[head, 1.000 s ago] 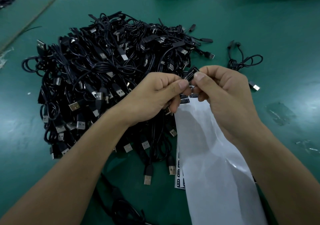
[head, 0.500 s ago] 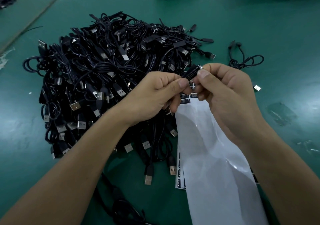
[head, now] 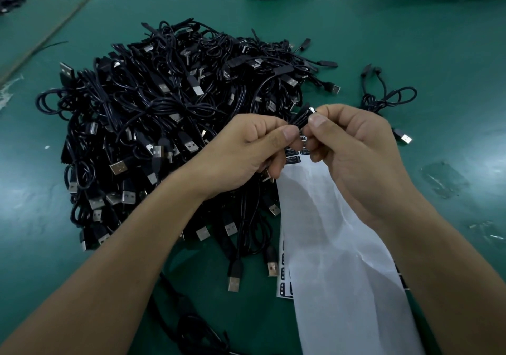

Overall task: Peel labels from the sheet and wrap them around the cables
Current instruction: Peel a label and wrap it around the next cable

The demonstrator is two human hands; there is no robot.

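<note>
Risk, glue: the small black label with white print [head: 301, 118] could fold onto itself or stick to a fingertip, since both thumbs crowd it closely.
Risk, skew: if one hand pulls harder, the label would likely wrap crooked or crease and the print would not line up.
Risk, sheet: the long white glossy backing sheet [head: 342, 245] hangs loose below the hands; a tug could drag it across the heap of thin black USB cables with silver plugs [head: 178, 114] and lift neighbouring labels.
Risk, cable: I cannot tell whether a cable is already inside the label; if not, one must be drawn from a tangled heap, which may snag.
Label, look: a narrow strip, tilted up to the right, glossy, with print too small to read in full.
Label, place: centre of the frame, slightly right, between the two thumbs and above the sheet's top edge.
Sheet, look: mostly bare, with a few black labels [head: 294, 156] left just under the fingers.
Left hand [head: 246, 149]: fingers curled, thumb and forefinger pinching the label's lower left end.
Right hand [head: 353, 146]: fingers curled, thumb pinching the label's upper right end.
Surface: green table mat [head: 410, 40].
</note>
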